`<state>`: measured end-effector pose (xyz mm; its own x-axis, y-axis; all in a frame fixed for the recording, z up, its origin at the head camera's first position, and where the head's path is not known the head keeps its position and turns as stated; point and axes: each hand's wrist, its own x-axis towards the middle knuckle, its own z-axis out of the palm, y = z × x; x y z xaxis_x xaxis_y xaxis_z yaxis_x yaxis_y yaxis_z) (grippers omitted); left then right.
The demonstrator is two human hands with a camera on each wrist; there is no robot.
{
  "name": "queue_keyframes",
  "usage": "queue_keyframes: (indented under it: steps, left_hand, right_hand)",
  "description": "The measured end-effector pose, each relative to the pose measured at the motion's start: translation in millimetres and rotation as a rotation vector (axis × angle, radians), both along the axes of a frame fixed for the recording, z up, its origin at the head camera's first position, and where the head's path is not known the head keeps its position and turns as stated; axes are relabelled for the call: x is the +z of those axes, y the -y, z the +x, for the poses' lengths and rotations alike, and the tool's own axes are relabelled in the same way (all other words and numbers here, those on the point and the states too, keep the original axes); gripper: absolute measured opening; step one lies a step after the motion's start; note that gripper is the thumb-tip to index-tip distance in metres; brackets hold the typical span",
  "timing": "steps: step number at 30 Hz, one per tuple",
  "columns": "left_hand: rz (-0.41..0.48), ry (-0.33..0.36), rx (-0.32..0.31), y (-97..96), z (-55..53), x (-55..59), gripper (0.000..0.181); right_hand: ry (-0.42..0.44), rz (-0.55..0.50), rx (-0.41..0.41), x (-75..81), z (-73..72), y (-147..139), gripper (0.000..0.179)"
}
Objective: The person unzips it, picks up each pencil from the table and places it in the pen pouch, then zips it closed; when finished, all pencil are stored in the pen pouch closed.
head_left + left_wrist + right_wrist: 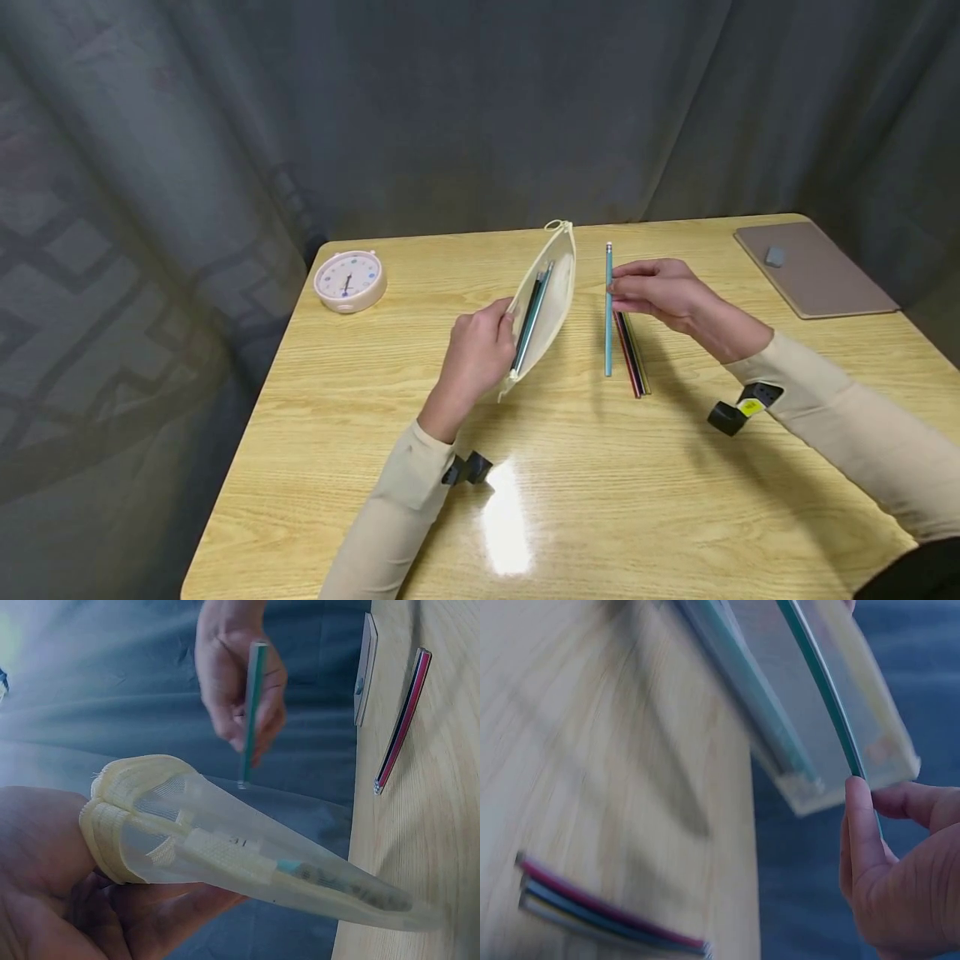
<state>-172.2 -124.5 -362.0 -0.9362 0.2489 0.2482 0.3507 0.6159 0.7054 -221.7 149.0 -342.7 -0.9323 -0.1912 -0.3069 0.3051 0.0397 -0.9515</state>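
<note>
My left hand [477, 352] grips one side of a pale, see-through zip pouch [557, 307], its mouth spread and tilted up above the table. Inside lie a few pencils [531, 321], dark and light blue; in the left wrist view they blur through the wall. Between thumb and fingertips, my right hand [671, 296] pinches a light blue pencil [608, 346] just right of the pouch, apart from it in the head view. Several pencils [632, 358], red, dark and yellowish, lie side by side on the table below the right hand.
A round pale pink clock [350, 281] stands at the table's back left. At the back right lies a brownish notebook [821, 279] with a small grey eraser [775, 257] on it. Grey curtains [480, 117] hang behind the wooden table [337, 467].
</note>
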Motion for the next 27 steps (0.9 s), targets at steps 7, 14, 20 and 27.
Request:
queue_keyframes:
  steps: [7,14,20,27]
  left_hand:
    - [0.004,0.014,-0.004,1.1,0.4,2.9,0.033]
    - [-0.031,-0.006,0.004,1.6,-0.4,1.9,0.033]
    - [-0.012,0.02,-0.005,1.1,0.3,1.9,0.033]
    - [-0.007,0.002,-0.011,1.0,0.1,3.6,0.032]
  right_hand:
    - [0.0,-0.082,-0.061,23.9,10.1,21.6,0.026]
    - [-0.035,-0.16,-0.09,36.7,17.2,44.6,0.021]
    - [-0.034,-0.194,-0.097,39.2,18.6,59.1,0.029]
    - [-0.072,-0.208,-0.17,41.4,20.1,71.6,0.021]
